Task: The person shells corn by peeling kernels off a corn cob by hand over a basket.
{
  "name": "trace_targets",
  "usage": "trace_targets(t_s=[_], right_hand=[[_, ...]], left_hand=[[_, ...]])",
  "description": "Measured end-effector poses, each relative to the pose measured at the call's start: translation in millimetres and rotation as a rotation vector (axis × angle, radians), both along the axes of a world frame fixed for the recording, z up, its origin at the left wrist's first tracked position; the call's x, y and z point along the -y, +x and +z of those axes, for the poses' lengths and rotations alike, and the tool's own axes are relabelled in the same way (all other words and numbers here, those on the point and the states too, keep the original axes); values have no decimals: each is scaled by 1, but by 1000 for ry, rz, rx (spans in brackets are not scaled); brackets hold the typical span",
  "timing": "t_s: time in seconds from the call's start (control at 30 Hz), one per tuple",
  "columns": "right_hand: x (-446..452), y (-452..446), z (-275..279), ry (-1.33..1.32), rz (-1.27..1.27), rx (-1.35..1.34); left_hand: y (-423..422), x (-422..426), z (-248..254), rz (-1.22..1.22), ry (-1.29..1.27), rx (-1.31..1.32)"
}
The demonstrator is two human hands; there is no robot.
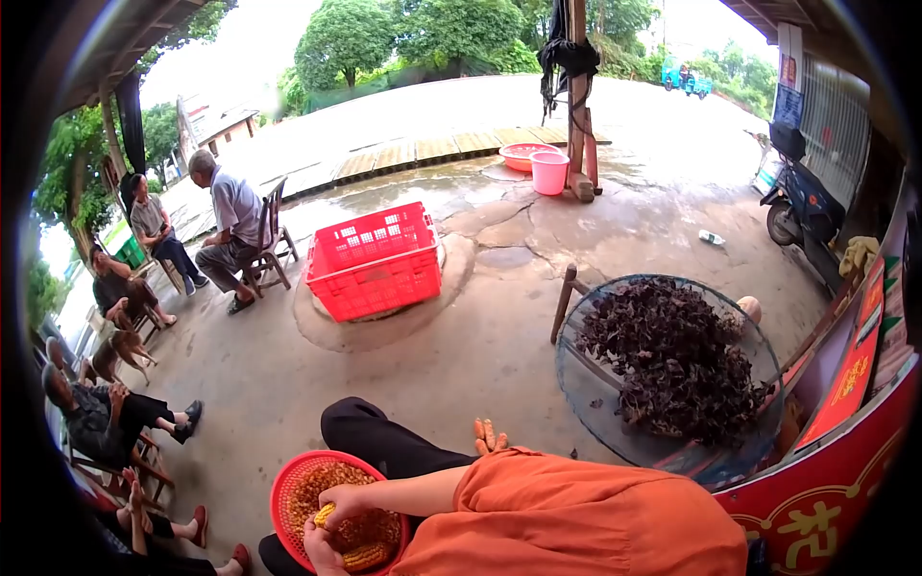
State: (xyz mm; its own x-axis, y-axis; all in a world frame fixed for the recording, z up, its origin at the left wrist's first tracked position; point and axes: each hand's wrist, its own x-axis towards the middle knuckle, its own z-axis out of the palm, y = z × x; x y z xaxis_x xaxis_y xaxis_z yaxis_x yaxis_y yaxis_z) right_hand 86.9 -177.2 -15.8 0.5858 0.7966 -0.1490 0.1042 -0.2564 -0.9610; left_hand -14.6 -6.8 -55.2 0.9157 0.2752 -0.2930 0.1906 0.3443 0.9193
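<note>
A red plastic basket sits at my lap, holding loose yellow corn kernels and an ear of corn. Over it, both my hands are closed around another corn cob. My right hand reaches in from the orange sleeve and presses on the cob from above. Below it, my left hand grips the cob's near end, close to the basket's rim. Part of the left hand's fingers is hidden.
Several corn cobs lie on the floor beside my leg. A red crate stands ahead, and a round mesh tray of dark dried leaves is at right. Several people sit along the left. A pink bucket stands by a post.
</note>
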Motion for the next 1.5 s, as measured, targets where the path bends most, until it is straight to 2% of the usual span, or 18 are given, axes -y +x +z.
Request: trace_targets(t_s=[0.67,0.8,0.93,1.17,1.33,1.5], right_hand=[[-4,4,-11,75,-31,13],[-1,1,-7,77,-7,101],[0,-1,-4,74,14,167],[5,-8,5,100,58,277],[-1,-12,-5,196,54,413],[-1,-14,-4,214,57,424]], left_hand=[[-7,13,27,74,-148,-65],[-5,17,35,77,-185,-67],[-4,5,13,40,-132,-16],[-4,0,8,45,-130,-44],[-6,3,20,56,-36,-115],[-4,-6,2,82,-113,-24]])
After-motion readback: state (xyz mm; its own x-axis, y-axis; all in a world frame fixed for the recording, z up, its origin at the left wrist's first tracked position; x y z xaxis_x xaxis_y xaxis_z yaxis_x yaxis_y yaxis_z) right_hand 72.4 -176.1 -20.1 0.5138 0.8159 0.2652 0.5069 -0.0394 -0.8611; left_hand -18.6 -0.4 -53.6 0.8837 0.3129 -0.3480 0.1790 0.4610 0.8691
